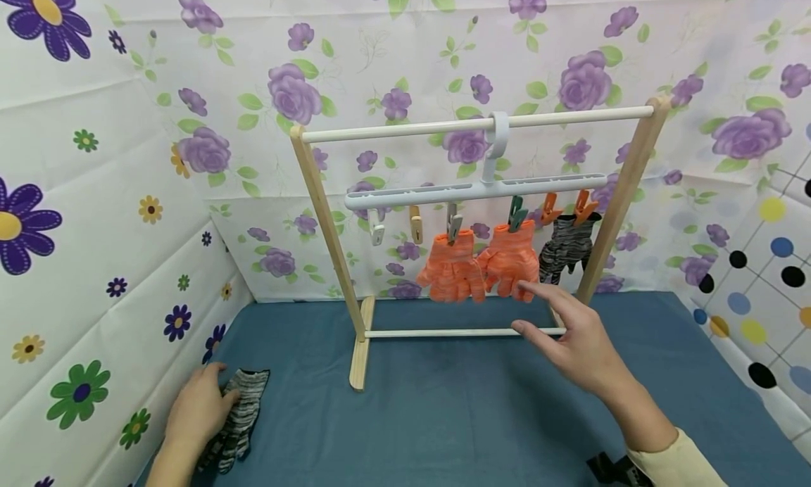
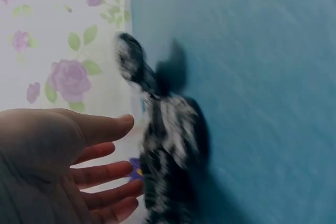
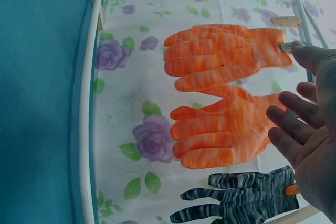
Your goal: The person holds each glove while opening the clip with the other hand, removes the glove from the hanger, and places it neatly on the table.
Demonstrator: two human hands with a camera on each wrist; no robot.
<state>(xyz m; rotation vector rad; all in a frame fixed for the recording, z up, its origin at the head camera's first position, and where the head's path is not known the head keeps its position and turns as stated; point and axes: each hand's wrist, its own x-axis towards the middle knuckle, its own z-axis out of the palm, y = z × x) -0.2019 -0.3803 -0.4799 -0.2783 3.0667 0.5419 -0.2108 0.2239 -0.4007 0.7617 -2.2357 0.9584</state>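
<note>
On the blue cloth at the left lies a black-and-grey striped glove (image 1: 248, 399), partly hidden by my left hand (image 1: 198, 409). The left wrist view shows that hand's fingers relaxed, spread beside the blurred glove (image 2: 173, 124) without gripping it. My right hand (image 1: 573, 339) is raised in front of the rack, fingers extended and holding nothing. Near it hang two orange gloves (image 1: 512, 258), each from a clothespin. Beyond them, a second striped glove (image 1: 566, 246) hangs from orange clothespins (image 1: 584, 207). In the right wrist view, the palm (image 3: 315, 145) stands over the orange gloves' cuffs.
A wooden rack (image 1: 329, 241) carries a white hanger bar (image 1: 431, 193) with a hook. A white clothespin (image 1: 376, 226) and a tan clothespin (image 1: 415, 224) hang with nothing in them. Flowered cloth walls stand behind and at the left. A black object (image 1: 611, 468) lies by the right sleeve.
</note>
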